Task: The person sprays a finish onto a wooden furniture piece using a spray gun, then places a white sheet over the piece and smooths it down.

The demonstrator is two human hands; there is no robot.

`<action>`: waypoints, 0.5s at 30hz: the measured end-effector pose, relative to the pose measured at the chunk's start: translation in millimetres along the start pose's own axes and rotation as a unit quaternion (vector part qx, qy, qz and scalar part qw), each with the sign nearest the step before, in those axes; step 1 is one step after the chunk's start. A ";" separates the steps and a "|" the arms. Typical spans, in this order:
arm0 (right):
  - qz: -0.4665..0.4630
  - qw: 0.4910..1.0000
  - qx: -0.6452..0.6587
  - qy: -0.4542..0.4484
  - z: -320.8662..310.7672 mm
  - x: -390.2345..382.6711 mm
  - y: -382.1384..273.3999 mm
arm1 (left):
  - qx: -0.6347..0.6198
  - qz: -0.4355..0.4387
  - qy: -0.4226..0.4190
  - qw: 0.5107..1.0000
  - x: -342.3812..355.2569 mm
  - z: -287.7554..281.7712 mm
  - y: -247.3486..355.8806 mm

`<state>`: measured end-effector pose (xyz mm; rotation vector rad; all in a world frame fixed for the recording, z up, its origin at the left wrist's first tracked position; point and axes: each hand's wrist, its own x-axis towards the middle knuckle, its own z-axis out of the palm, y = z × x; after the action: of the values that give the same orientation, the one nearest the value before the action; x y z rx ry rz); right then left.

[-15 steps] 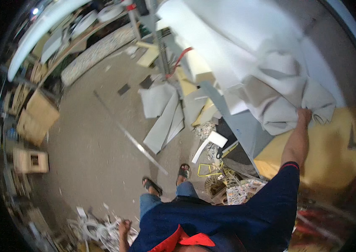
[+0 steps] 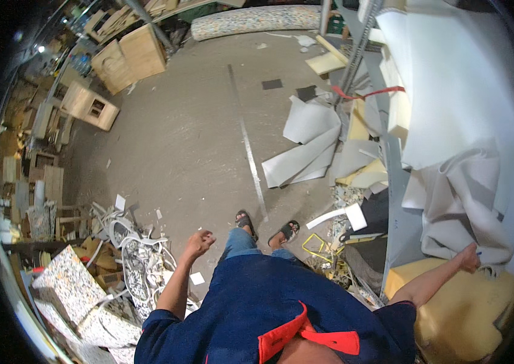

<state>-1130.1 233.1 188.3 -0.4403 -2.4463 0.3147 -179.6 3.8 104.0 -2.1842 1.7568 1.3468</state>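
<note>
My right hand (image 2: 469, 258) is closed at the near edge of a crumpled grey-white foam sheet (image 2: 463, 200) on the table at the right. A slim blue, pen-like thing (image 2: 479, 253) pokes out of its fingers; its kind is too small to make out. Whether the fingers also touch the sheet, I cannot tell. Just below that arm sits a large yellow foam block (image 2: 451, 303). My left hand (image 2: 198, 244) hangs over the floor at my left side, fingers loosely apart, with nothing in it.
Grey sheet offcuts (image 2: 305, 145) lie on the floor ahead, beside the grey table edge (image 2: 395, 224). White scrap strips (image 2: 141, 261) and speckled foam pieces (image 2: 66, 285) are heaped at the left. A speckled foam roll (image 2: 257, 23) and wooden boxes (image 2: 89, 106) stand farther off.
My view has swung left, so the table now sits farther right. My right hand, earlier gripping the crumpled sheet, now shows the blue thing at its near edge. My left hand has come forward.
</note>
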 end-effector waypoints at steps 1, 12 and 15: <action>-0.044 0.999 -0.002 0.031 -11.4 -25.3 -9.0 | 0.011 -0.004 -0.012 1.000 0.9 1.6 -3.8; -0.293 0.915 0.035 -0.274 -55.5 -272.8 -9.7 | -0.027 -0.120 -0.025 0.992 7.9 35.2 -147.7; -0.365 0.879 0.048 -0.304 -31.5 -272.2 1.8 | -0.024 -0.128 -0.015 0.991 10.5 22.8 -151.8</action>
<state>-906.4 133.8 65.1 0.7429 -2.9494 0.2610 -70.7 62.2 12.3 -2.3030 1.3889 1.3655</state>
